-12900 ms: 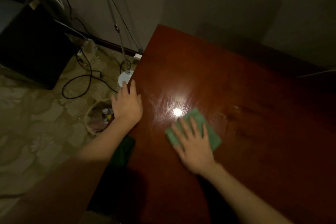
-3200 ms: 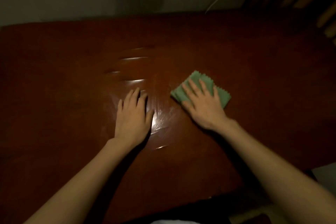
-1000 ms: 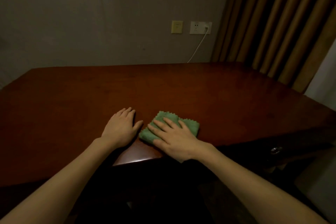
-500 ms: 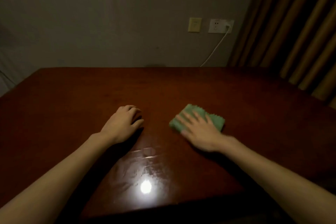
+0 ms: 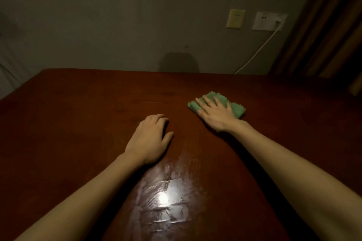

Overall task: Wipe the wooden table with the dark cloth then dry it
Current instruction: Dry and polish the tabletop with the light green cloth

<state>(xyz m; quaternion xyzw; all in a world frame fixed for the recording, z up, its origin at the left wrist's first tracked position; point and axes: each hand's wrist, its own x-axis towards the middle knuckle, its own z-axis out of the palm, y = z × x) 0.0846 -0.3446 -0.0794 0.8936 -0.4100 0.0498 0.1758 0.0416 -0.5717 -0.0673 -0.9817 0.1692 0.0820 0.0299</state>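
A folded green cloth (image 5: 236, 108) with a zigzag edge lies on the dark red wooden table (image 5: 78, 123), right of centre. My right hand (image 5: 215, 113) presses flat on the cloth with straight, spread fingers. My left hand (image 5: 150, 139) rests on the bare wood to the left of it, fingers loosely curled under, holding nothing. Near the front of the table, between my forearms, a patch of streaky wet smears (image 5: 164, 199) catches a bright reflection.
A grey wall stands behind the table with a yellowish switch plate (image 5: 235, 18) and a white socket (image 5: 269, 21). A white cable (image 5: 256, 53) runs from the socket down behind the table. Brown curtains (image 5: 333, 25) hang at the right.
My right hand has slid the cloth farther away and to the right across the table. My left hand has stayed put with curled fingers. The view has tilted slightly down.
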